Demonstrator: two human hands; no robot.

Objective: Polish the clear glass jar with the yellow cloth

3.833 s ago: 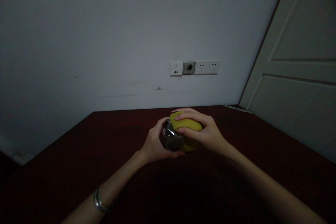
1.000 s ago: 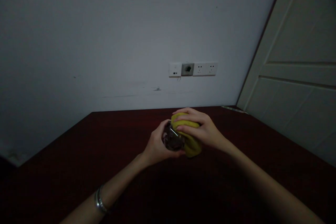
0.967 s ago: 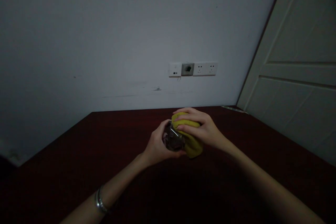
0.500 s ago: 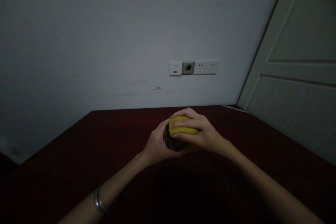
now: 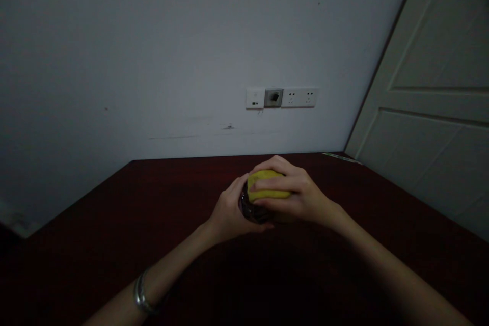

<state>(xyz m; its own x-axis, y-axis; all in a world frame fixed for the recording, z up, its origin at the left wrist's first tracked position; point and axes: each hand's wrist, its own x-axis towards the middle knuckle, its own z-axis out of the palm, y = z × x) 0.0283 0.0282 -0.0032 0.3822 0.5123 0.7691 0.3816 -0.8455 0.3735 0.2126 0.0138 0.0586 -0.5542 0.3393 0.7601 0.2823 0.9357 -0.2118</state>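
My left hand (image 5: pixel 229 214) is wrapped round the left side of a dark, shiny, rounded object (image 5: pixel 254 211) that looks like glass, perhaps a jar or cup; its exact kind is hard to make out in the dim light. Pressed against that object is a yellow cloth (image 5: pixel 267 187), gripped by my right hand (image 5: pixel 301 191) with its fingers bent over it. Both hands are held together above the dark red table (image 5: pixel 171 188). Much of the dark object is hidden behind the fingers and the cloth.
A pale wall (image 5: pixel 153 61) rises behind the table, bearing a row of sockets and switches (image 5: pixel 282 98). At the right stands a white panelled door (image 5: pixel 431 107). A thin strip (image 5: pixel 342 158) lies at the table's far right corner.
My right hand and the yellow cloth have shifted slightly to the right on the dark object. My left hand keeps its hold almost unmoved.
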